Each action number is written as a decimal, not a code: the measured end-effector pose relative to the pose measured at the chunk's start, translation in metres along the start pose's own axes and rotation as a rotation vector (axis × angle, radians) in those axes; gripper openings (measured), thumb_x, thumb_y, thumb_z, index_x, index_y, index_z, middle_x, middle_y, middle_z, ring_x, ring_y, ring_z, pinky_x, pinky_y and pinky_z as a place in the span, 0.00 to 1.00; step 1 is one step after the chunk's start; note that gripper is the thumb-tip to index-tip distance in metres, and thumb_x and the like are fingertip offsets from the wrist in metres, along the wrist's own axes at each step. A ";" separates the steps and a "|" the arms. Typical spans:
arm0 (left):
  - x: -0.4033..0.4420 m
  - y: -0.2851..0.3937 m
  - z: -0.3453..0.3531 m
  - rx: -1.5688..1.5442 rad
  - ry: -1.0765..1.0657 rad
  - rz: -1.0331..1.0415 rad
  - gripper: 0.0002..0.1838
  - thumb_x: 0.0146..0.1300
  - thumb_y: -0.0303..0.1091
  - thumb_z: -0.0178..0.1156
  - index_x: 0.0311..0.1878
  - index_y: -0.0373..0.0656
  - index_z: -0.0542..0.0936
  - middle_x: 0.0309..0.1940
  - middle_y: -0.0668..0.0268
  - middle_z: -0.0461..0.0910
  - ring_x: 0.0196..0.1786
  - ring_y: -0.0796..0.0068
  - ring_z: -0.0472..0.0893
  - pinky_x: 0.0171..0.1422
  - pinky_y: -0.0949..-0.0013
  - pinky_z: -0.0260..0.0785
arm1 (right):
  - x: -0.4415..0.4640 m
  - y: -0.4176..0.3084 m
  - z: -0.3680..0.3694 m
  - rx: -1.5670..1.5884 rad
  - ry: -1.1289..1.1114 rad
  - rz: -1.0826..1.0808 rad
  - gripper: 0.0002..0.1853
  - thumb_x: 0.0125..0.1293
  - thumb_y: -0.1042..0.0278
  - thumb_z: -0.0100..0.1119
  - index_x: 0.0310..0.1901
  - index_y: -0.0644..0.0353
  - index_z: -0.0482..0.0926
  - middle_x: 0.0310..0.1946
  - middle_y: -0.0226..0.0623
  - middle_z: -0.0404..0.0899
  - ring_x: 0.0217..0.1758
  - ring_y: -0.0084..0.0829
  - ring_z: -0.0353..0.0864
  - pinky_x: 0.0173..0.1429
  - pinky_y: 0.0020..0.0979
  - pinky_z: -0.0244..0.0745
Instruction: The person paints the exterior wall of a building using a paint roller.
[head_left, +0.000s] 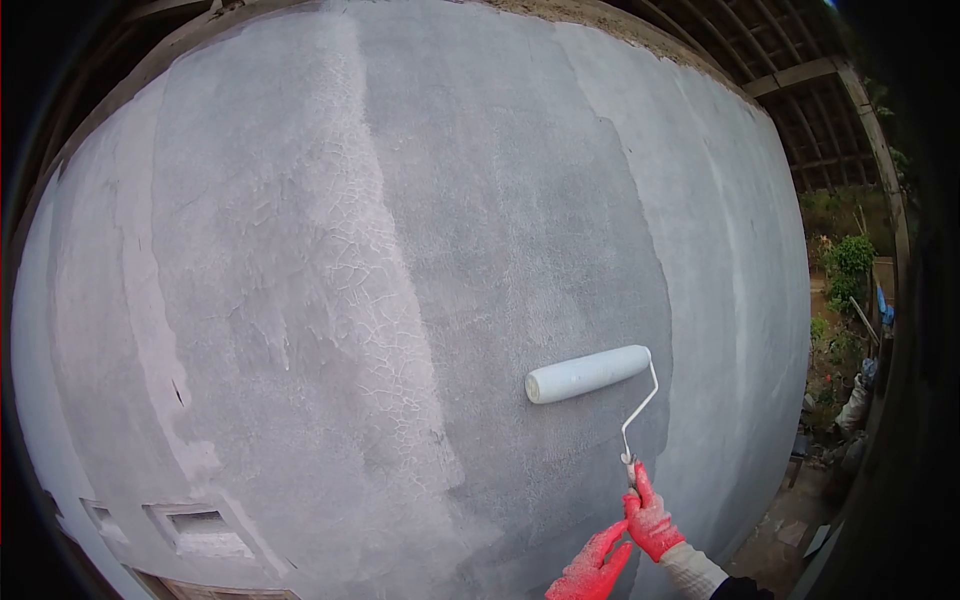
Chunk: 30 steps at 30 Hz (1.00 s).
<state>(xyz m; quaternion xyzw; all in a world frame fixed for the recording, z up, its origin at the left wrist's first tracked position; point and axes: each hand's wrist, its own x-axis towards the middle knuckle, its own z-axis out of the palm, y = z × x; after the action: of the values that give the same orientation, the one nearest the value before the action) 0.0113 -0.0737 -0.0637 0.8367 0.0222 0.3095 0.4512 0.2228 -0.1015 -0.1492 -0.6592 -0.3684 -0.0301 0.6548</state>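
- A grey wall [270, 250] fills nearly everything I see, streaked with paler and darker upright bands.
- Over it, at the top right, a roof [830, 130] shows its dark underside and thin rafters, with a wooden post [876, 145] slanting down at the edge.
- A darker grey band [500, 250] runs down the middle of the wall, and a whitish, finely cracked strip [365, 260] lies along its left side.
- Beyond the wall's right edge I see a green bush [852, 255] and, lower down, a pale sack [855, 405].
- Low on the left, a small square recess [205, 530] is set into the wall.
- The paint roller [588, 374] sits in front of the darker band, right of centre and tilted up to the right; I can't tell whether it presses on the surface.
- Its thin bent frame [640, 405] drops from the right end to the handle [630, 472].
- The right hand [653, 525], in a red-and-white glove, is wrapped around that handle.
- The left hand [590, 568], gloved alike, is just beside it, fingers loosely spread.
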 end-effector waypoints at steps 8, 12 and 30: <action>0.037 0.007 -0.006 0.081 0.131 0.163 0.20 0.71 0.37 0.55 0.63 0.40 0.72 0.49 0.55 0.78 0.50 0.59 0.79 0.55 0.64 0.71 | 0.206 -0.241 -0.062 0.137 0.126 -0.064 0.29 0.72 0.64 0.47 0.73 0.31 0.60 0.20 0.27 0.67 0.18 0.20 0.66 0.22 0.31 0.67; 0.058 0.016 -0.014 0.134 0.177 0.194 0.20 0.71 0.36 0.57 0.62 0.41 0.73 0.48 0.55 0.78 0.50 0.60 0.79 0.54 0.64 0.71 | 0.277 -0.339 -0.085 0.058 0.134 -0.238 0.27 0.73 0.58 0.46 0.73 0.35 0.61 0.21 0.28 0.68 0.18 0.23 0.66 0.23 0.30 0.67; 0.091 0.011 -0.036 0.238 0.376 0.180 0.18 0.71 0.35 0.56 0.61 0.41 0.74 0.54 0.56 0.77 0.57 0.59 0.77 0.60 0.64 0.70 | 0.447 -0.486 -0.104 0.463 -0.018 -0.405 0.17 0.72 0.49 0.53 0.55 0.46 0.76 0.19 0.31 0.71 0.15 0.22 0.69 0.19 0.25 0.66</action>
<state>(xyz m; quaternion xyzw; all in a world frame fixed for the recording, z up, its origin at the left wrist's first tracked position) 0.0624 -0.0246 0.0042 0.8103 0.0674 0.4940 0.3081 0.3380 -0.0568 0.5078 -0.4058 -0.4949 -0.0694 0.7653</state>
